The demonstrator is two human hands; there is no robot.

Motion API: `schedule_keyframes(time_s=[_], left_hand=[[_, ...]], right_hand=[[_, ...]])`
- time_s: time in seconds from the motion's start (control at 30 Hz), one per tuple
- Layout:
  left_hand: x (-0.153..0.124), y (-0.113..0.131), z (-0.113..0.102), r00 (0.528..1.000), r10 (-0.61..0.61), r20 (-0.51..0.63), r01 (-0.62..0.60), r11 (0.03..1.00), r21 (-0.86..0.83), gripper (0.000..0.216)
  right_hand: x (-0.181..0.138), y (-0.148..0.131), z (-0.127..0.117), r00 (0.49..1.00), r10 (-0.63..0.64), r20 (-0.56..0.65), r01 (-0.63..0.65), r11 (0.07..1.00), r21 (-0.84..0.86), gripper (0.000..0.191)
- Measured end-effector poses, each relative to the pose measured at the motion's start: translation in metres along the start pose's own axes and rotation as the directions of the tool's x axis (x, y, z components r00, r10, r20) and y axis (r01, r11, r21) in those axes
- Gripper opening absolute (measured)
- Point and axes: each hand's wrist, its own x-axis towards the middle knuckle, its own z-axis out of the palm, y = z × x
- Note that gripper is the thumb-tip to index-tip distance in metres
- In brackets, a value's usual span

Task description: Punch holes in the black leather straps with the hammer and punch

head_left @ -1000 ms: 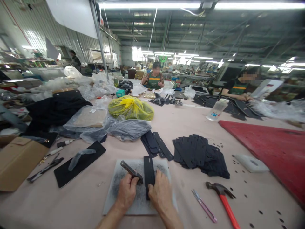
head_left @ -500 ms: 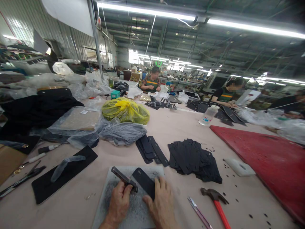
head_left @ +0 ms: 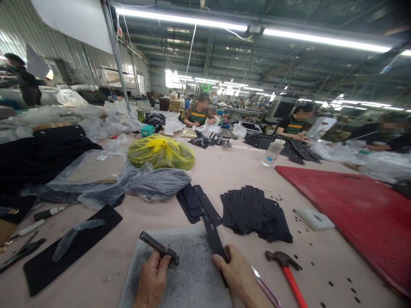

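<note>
My left hand [head_left: 152, 276] grips a dark metal punch [head_left: 157, 244] between thumb and fingers, over the left part of a grey, speckled board [head_left: 189, 252]. Pinched in my right hand [head_left: 239, 273] is a black strip [head_left: 213, 235] with a small slot near its far end. This strip lies along the board's right side, and its far end reaches loose black strips [head_left: 192, 203]. Beyond the board to the right spreads a pile of black strips [head_left: 253, 211]. A claw hammer [head_left: 289, 273] with a red handle and thread snips [head_left: 265, 286] rest right of my right hand.
A red board [head_left: 346, 214] fills the right side, near a whitish block [head_left: 314, 219] and scattered small black bits. Left are a black panel [head_left: 73, 248], plastic-wrapped bundles [head_left: 157, 182] and a yellow bag [head_left: 160, 152]. A clear bottle [head_left: 272, 153] stands farther back. Co-workers sit across the table.
My right hand has moved the black strip rightward, from the board's middle to its right edge by the loose strips. The punch stays in my left hand. The view has shifted slightly.
</note>
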Motion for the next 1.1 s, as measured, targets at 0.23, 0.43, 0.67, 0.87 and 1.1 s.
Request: schedule_keyframes(time_s=[0.23,0.43,0.67,0.87,1.1], left_hand=[[0.0,-0.003,0.001,1.0,0.011,-0.01,-0.01,1.0,0.022,0.032],[-0.001,0.002,0.001,1.0,0.03,0.001,-0.03,0.998,0.057,0.032],[-0.001,0.006,0.002,0.999,0.053,-0.008,-0.052,0.995,0.079,0.028],[-0.002,0.004,0.005,0.996,0.085,-0.019,-0.083,0.993,0.08,0.025],[-0.003,0.01,0.003,0.999,0.047,0.014,-0.048,0.996,0.081,0.023]], right_hand=[[0.022,-0.009,-0.012,0.998,0.02,-0.056,-0.018,0.999,0.038,0.035],[0.082,0.01,-0.081,0.931,0.074,-0.357,-0.123,0.985,-0.118,0.065],[0.1,-0.035,-0.031,0.979,-0.118,-0.165,0.075,0.966,-0.248,0.023],[0.125,-0.047,-0.003,0.998,0.041,-0.041,-0.048,0.977,-0.207,0.03],[0.114,-0.038,-0.037,0.997,-0.033,0.064,0.024,0.991,0.132,0.022]])
